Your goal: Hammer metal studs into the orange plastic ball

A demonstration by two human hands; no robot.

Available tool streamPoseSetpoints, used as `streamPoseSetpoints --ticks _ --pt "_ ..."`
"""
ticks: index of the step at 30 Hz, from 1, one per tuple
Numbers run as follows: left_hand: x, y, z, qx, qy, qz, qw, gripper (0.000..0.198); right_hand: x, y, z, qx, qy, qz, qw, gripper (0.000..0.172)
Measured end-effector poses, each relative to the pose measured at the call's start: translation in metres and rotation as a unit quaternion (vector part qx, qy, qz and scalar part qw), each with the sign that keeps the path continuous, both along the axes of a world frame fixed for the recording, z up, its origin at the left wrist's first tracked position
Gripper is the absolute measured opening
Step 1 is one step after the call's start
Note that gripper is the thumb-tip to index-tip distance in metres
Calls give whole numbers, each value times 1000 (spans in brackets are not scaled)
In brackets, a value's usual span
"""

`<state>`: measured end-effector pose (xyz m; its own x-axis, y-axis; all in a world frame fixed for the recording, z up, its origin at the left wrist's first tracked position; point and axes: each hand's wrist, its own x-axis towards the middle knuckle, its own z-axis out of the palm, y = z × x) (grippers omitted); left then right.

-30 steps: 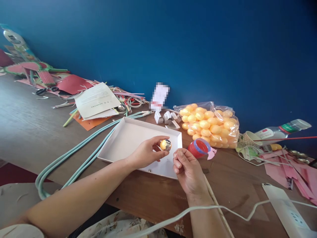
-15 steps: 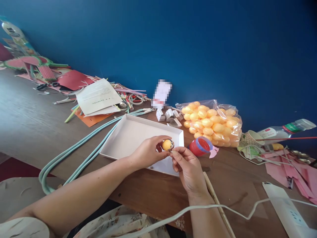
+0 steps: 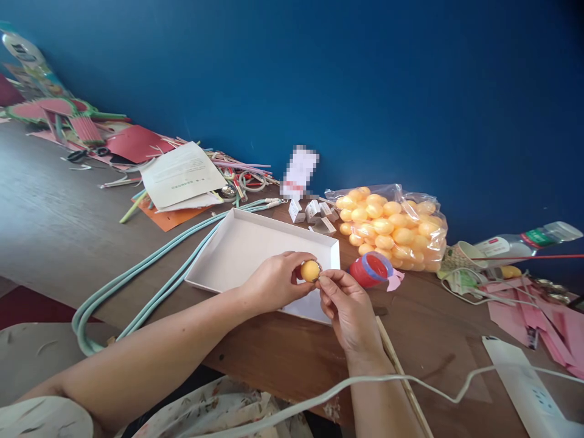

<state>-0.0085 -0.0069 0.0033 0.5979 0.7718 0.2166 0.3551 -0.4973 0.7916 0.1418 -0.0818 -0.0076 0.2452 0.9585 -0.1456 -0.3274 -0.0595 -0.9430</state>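
Observation:
A small yellow ball (image 3: 311, 271) with a dark, shiny metallic rim around it is pinched between the thumb and fingers of my left hand (image 3: 278, 280). My right hand (image 3: 344, 304) is closed, its thumb and index fingertips pressed together at the ball's right edge; whatever sits between them is too small to make out. Both hands are over the right part of a shallow white box lid (image 3: 237, 243). Just beyond my right hand lies a red cup with a blue rim (image 3: 365, 271), tipped on its side.
Behind the cup rests a clear bag of yellow balls (image 3: 392, 225). Looped pale green cords (image 3: 150, 261) lie left of the lid. A white cable (image 3: 328, 395) crosses in front of my right forearm. A wooden stick (image 3: 396, 359) and a power strip (image 3: 529, 383) are on the right.
The yellow ball has turned in my left fingers, so more of its yellow face shows and less of the metallic rim. Both hands stay in nearly the same place.

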Motion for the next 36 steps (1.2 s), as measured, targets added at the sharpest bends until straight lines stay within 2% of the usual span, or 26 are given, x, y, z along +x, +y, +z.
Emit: streamPoseSetpoints --ticks 10,36 --pt "-1 -1 4 -4 14 -1 1000 32 2 3 4 -21 70 19 997 13" --pt "-4 -2 5 11 48 -18 999 24 3 2 8 -38 67 35 996 15"
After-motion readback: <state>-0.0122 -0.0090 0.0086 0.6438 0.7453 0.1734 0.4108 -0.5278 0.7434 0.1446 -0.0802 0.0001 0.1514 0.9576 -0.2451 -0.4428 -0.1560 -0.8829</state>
